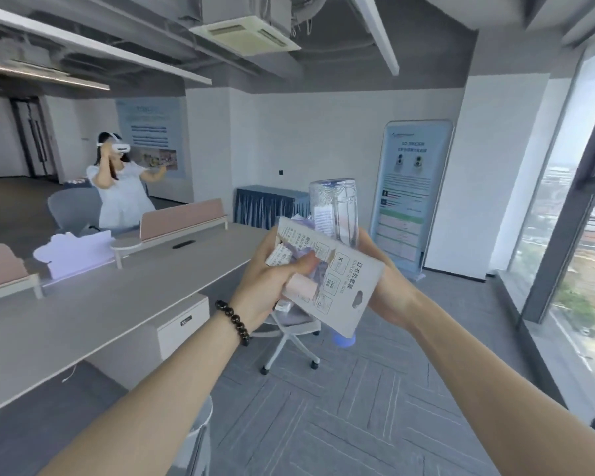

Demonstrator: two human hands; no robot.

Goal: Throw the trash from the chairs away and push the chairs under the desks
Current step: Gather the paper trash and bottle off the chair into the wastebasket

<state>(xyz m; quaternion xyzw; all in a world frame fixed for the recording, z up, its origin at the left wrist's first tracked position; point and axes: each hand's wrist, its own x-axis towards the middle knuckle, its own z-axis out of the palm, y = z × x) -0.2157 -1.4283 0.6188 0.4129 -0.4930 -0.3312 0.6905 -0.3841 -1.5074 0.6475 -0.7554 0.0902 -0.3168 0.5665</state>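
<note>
Head view: left hand (272,280) has its fingers (301,266) curled tight round crumpled wrappers (282,257) and a torn stapler-set card (340,286). Right hand (382,293), just behind the card, grips a clear plastic bottle (335,214) sticking up past its fingertips. Grey swivel chair (291,329) sits right below both fists, beside the long desk (117,297).

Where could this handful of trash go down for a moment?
The long desk is bare from its near edge up to the pink divider. White papers crowd the far-left part. Both the left hand and right hand are full.
</note>
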